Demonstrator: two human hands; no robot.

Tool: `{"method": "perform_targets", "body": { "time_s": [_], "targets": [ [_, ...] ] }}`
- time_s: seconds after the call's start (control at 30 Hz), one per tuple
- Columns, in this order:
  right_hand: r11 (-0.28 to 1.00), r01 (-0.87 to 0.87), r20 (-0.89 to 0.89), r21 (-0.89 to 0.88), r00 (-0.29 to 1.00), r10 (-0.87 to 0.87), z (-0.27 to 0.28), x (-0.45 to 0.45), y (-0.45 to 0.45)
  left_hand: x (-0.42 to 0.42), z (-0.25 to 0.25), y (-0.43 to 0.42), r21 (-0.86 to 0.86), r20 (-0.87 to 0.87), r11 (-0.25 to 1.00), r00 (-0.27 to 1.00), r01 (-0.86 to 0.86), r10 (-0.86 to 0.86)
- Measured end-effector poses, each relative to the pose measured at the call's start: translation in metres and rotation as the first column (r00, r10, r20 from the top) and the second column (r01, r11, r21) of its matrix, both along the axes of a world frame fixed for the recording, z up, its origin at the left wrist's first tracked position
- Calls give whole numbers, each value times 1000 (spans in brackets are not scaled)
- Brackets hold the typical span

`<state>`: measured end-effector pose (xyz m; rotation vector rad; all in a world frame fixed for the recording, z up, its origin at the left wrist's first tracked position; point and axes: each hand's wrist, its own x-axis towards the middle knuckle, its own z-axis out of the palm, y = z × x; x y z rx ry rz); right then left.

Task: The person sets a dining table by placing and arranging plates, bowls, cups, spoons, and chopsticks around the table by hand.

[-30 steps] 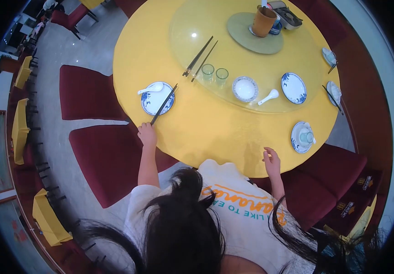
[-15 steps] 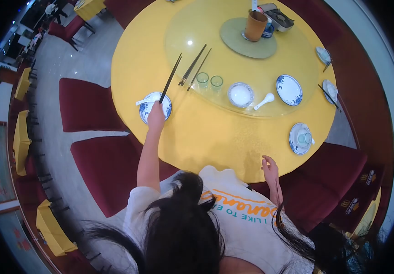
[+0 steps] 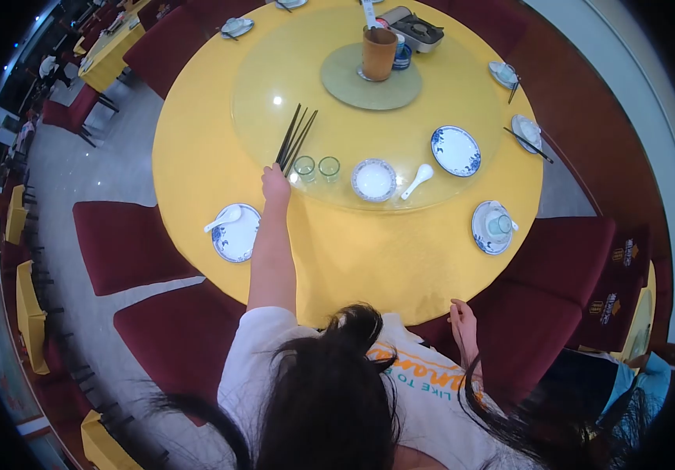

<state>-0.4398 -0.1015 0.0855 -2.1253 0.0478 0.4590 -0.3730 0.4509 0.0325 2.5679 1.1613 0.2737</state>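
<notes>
The left hand (image 3: 276, 183) has its grip clamped on dark chopsticks (image 3: 287, 136) near a glass (image 3: 305, 168); the right hand's (image 3: 463, 321) stays loosely apart.

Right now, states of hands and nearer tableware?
Chopsticks: fanned out slightly
Left hand: at chopsticks, grip unclear
Right hand: empty, loosely curled
Middle plate: empty
Bowl: empty
Glasses: standing side by side
Loose spoon: lying on turntable
Left plate: spoon on it
Right plate: glass stacked on top
</notes>
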Motion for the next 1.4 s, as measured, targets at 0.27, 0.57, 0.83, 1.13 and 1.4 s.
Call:
{"method": "perform_targets", "body": {
  "time_s": [0.27, 0.57, 0.83, 1.13, 1.4],
  "targets": [
    [973, -178, 65, -147, 980, 189, 6, 8, 11, -5, -2, 4, 126, 35, 991, 999, -44, 40],
    [951, -252, 35, -179, 964, 262, 12, 18, 27, -137, 9, 44, 230, -141, 941, 948, -249, 285],
    [907, -376, 47, -191, 919, 391, 34, 27, 62, -189, -23, 60, 173, -217, 977, 963, -125, 162],
    [891, -430, 63, -146, 895, 443, 30, 32, 79, -172, 11, 15, 109, -105, 994, 994, -3, 14],
    [846, -517, 8, 131, 854, 521, 6, 30, 144, -137, 27, -184, -602, 463, 727, 886, 330, -18]
  ]
}}
